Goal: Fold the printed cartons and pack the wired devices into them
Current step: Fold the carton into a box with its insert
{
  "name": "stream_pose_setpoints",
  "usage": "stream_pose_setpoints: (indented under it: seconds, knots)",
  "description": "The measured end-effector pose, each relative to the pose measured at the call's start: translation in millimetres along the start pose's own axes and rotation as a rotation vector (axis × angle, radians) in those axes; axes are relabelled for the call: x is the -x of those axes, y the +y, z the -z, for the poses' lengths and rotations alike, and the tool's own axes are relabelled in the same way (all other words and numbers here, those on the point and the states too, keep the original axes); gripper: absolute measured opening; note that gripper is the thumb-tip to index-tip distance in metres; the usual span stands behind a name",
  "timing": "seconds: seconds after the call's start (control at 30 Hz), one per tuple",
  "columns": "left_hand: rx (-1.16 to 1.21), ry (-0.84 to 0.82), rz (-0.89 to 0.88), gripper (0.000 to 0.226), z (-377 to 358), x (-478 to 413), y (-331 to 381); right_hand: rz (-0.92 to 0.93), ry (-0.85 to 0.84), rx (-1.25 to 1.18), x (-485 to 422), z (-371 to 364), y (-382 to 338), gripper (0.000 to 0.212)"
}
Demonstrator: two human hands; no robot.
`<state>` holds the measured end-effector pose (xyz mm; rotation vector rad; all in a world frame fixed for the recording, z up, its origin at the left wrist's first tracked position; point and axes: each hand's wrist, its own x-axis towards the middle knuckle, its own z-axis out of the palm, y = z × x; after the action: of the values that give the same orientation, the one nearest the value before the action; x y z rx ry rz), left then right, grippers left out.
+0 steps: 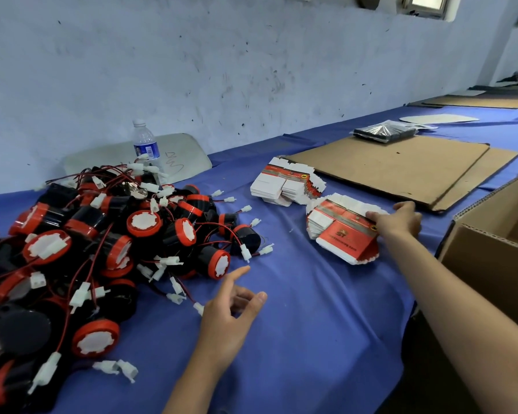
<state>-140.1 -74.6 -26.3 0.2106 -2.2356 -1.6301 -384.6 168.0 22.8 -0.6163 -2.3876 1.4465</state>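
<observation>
1. Step in hand, as far as I can judge: grabbing a flat carton to start folding. Nothing folded or packed is in view.
2. The right hand (401, 221) is reaching out to the nearer stack of flat printed cartons (344, 234), the red and white ones fanned out on the blue tablecloth (311, 324). Its thumb sits on the top carton and the fingers go round the far edge. Honestly can't tell whether it has pinched one off or is just touching the stack.
3. The left hand (231, 312) hovers over the cloth with fingers loosely spread, holding nothing. It's just beside the near edge of the pile of wired devices (102, 240): black cylinders with red caps, red and black leads, white plug connectors, all tangled together.
4. A second stack of cartons (284, 185) lies further back, next to the brown cardboard sheets (395, 168). An open corrugated box (497, 249) stands on the right, and a water bottle (145, 144) stands behind the device pile.
5. Next move, my guess: peel exactly one carton off the fan without dragging its neighbours along, then bring both hands together to pop it open and tuck in the bottom flaps.
6. After that, pulling one device free will be fiddly, since the leads are so snarled they could tow others along.
</observation>
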Motion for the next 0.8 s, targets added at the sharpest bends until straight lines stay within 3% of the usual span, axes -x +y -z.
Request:
stream_pose_setpoints:
  seconds: [0.1, 0.2, 0.27, 0.47, 0.6, 0.8]
  knots:
    - [-0.018, -0.003, 0.003, 0.038, 0.6, -0.7, -0.1, -0.023, -0.154, 0.01, -5.8, 3.1, -9.0, 0.053]
    - [-0.041, -0.008, -0.005, 0.036, 0.4, 0.1, 0.4, -0.121, -0.282, -0.083, -9.3, 9.4, -11.6, 0.033]
    - [-0.059, -0.014, -0.012, 0.035, 0.6, 1.1, 0.5, -0.161, -0.319, -0.165, -11.4, 10.0, -7.8, 0.036]
    - [-0.143, 0.023, -0.049, 0.034, 0.7, 6.5, 5.5, -0.112, -0.261, -0.364, 17.3, 8.2, 22.1, 0.027]
    - [-0.185, 0.099, -0.1, 0.03, -14.2, 3.8, 19.2, -0.008, -0.169, -0.345, 40.3, 2.8, 40.3, 0.03]
    - [-0.4, -0.077, -0.27, 0.019, -83.3, -71.4, 69.9, 0.174, -0.168, -0.26, 53.6, -8.8, 47.7, 0.027]
